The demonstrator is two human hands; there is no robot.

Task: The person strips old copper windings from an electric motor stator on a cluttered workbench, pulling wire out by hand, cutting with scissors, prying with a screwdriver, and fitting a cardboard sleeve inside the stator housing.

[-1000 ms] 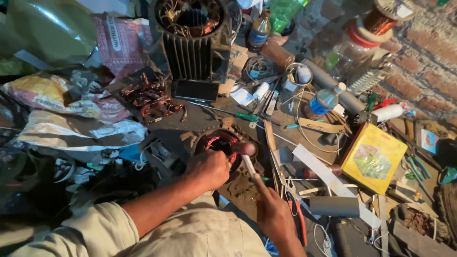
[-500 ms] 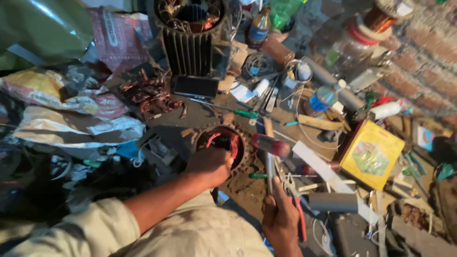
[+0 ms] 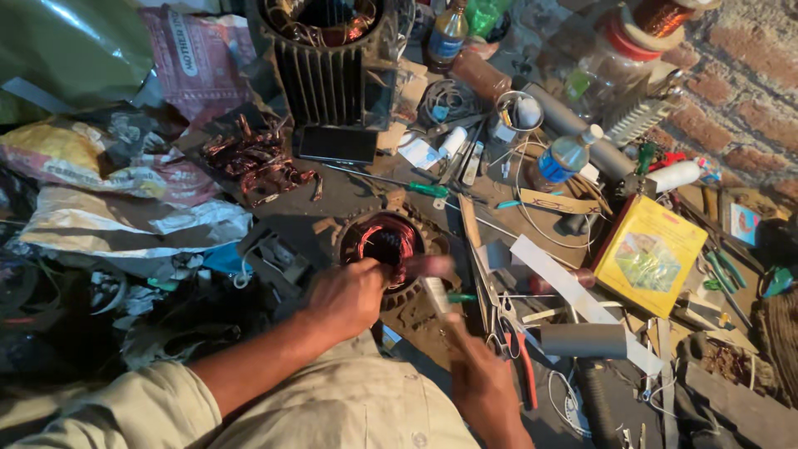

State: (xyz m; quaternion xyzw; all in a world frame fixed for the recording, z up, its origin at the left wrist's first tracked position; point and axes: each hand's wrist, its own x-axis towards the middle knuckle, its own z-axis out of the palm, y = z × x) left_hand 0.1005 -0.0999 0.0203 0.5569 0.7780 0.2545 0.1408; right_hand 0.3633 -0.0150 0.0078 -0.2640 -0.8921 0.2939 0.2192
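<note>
A round motor stator (image 3: pixel 384 241) with reddish copper windings lies on the dark floor in front of me. My left hand (image 3: pixel 347 295) rests on its near rim, fingers curled onto the winding. My right hand (image 3: pixel 482 378) grips the pale handle of a small mallet (image 3: pixel 430 278). The mallet's reddish head is blurred by motion and sits right at the stator's right edge.
A large finned motor housing (image 3: pixel 332 58) stands behind, with a black phone (image 3: pixel 337 144) and scrap copper wire (image 3: pixel 262 162) near it. Screwdrivers, a plastic bottle (image 3: pixel 561 158), a yellow box (image 3: pixel 648 254), red-handled pliers (image 3: pixel 519 357), a grey tube (image 3: pixel 582 339) and sacks (image 3: pixel 125 220) crowd around.
The mallet has swung from the stator's upper right, out to the right, then back against its right edge. My left hand has stayed on the stator.
</note>
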